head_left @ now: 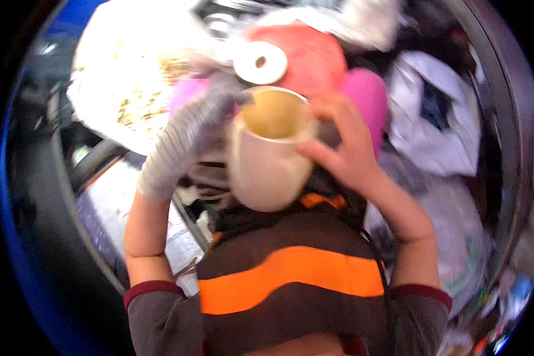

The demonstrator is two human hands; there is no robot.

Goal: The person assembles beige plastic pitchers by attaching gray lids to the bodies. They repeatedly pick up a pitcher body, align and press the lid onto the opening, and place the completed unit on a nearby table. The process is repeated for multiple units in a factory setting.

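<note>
A cream pot [270,172], smooth and rounded with a tan inside, is held over my lap, its wide mouth turned up toward me. My left hand [187,130], in a striped grey-and-white knit glove, grips it at the left side of the rim; the fingertips are dark and blurred. Bare and smeared by motion, my right hand [344,139] is at the right of the rim. Its thumb lies over the pot's outer wall and its fingers are spread apart beside the mouth. Whether they press on it is hard to tell.
Beyond the pot lie a white ring-shaped disc [260,62] and a red rounded thing [305,53]. A large white sack [118,77] with pale scraps sits at the far left. White plastic bags [427,113] crowd the right. Bright pink shapes [365,101] flank my lap.
</note>
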